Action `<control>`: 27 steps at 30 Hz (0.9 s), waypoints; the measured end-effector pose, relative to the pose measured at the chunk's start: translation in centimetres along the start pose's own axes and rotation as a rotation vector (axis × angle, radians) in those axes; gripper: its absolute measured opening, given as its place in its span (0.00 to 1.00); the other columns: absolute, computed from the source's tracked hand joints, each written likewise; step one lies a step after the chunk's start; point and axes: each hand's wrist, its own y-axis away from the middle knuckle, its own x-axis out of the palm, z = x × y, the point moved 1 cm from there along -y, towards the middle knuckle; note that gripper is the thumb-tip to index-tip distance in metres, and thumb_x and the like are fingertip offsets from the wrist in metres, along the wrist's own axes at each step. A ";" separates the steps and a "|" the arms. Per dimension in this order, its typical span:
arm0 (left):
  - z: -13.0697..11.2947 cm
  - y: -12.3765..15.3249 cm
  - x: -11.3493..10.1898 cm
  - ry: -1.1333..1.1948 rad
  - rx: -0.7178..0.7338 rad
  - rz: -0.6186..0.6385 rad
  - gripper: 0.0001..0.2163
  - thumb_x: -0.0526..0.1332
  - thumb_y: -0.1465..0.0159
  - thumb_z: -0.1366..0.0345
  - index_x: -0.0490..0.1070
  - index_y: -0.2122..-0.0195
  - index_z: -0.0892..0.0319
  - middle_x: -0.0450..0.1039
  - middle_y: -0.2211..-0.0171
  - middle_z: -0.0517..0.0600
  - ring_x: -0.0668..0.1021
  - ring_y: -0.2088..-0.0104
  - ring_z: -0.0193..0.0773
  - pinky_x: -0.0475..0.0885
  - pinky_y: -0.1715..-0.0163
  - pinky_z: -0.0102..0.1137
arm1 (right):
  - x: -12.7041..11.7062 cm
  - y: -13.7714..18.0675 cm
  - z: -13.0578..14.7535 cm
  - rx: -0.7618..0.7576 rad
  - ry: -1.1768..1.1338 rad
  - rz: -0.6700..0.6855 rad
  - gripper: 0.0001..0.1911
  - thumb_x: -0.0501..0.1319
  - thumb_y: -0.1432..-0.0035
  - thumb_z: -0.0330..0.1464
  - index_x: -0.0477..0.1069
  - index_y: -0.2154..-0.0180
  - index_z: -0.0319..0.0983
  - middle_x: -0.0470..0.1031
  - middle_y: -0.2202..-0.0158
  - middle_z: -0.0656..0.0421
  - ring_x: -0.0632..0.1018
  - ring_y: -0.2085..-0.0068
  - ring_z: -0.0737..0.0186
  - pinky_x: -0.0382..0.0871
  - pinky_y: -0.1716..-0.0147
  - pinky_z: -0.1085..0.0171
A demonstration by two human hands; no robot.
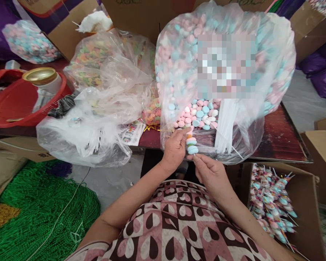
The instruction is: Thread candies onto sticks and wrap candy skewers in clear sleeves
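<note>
In front of my body I hold a candy skewer (191, 142), a stack of blue, pink, green and orange soft candies on a thin stick. My left hand (175, 148) has its fingers closed around the upper candies, thumb and index finger at the top. Below the blue candies, my right hand (211, 174) pinches the stick's lower end. Just beyond lies an open plastic bag with loose pink, blue and white marshmallows (198, 115). A bundle of white sticks (225, 127) rests at the bag's mouth, right of my hands.
Bags of gummy candies (97, 58) and white sticks (89, 134) cover the table's left. A red basket (18, 105) holds a gold-lidded jar (40, 76). At lower right a cardboard box (304, 210) contains finished-looking skewers (274, 203). Green cords (56, 195) pile on the floor.
</note>
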 end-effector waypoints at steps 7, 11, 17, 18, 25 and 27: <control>-0.7 -0.2 -0.3 0.204 -0.082 0.029 0.12 0.54 0.32 0.62 0.76 0.55 0.56 0.77 0.55 0.53 0.77 0.53 0.39 0.70 0.49 0.35 | 0.1 -1.1 -1.5 -0.033 -0.027 -0.011 0.22 0.58 0.41 0.46 0.77 0.61 0.34 0.57 0.87 0.68 0.58 0.83 0.70 0.50 0.81 0.68; -1.8 -0.4 -0.7 0.409 -0.227 -0.012 0.14 0.55 0.32 0.58 0.75 0.52 0.56 0.76 0.51 0.52 0.75 0.49 0.39 0.66 0.45 0.34 | -0.1 -1.5 -2.7 -0.012 -0.122 -0.007 0.23 0.61 0.43 0.49 0.76 0.60 0.35 0.55 0.85 0.68 0.58 0.81 0.70 0.49 0.80 0.68; -1.5 -0.9 -0.3 0.872 -0.607 -0.044 0.18 0.61 0.38 0.49 0.75 0.56 0.57 0.77 0.64 0.50 0.78 0.64 0.36 0.70 0.63 0.30 | 0.1 -1.5 -3.2 0.071 -0.179 0.045 0.26 0.65 0.50 0.53 0.77 0.65 0.36 0.56 0.84 0.66 0.58 0.80 0.70 0.48 0.80 0.68; -1.5 -1.1 -0.3 0.929 -0.652 -0.055 0.19 0.63 0.41 0.48 0.75 0.61 0.59 0.75 0.68 0.49 0.77 0.68 0.34 0.69 0.67 0.29 | 0.1 -1.6 -3.1 0.087 -0.188 0.041 0.26 0.66 0.51 0.53 0.78 0.64 0.36 0.57 0.84 0.66 0.59 0.80 0.70 0.49 0.80 0.68; -2.1 -1.7 -0.4 1.128 -0.740 -0.136 0.22 0.70 0.49 0.48 0.74 0.65 0.63 0.73 0.71 0.50 0.76 0.75 0.32 0.68 0.75 0.27 | 0.6 -1.5 -2.7 0.143 -0.250 0.007 0.27 0.69 0.55 0.52 0.77 0.61 0.37 0.61 0.83 0.65 0.56 0.81 0.72 0.44 0.81 0.69; -2.2 -1.5 -0.4 1.159 -0.747 -0.098 0.22 0.68 0.47 0.47 0.73 0.62 0.62 0.74 0.70 0.50 0.75 0.76 0.32 0.67 0.79 0.26 | 1.1 -1.4 -2.6 0.127 -0.291 -0.006 0.27 0.69 0.55 0.52 0.77 0.63 0.37 0.58 0.85 0.66 0.55 0.82 0.73 0.43 0.81 0.69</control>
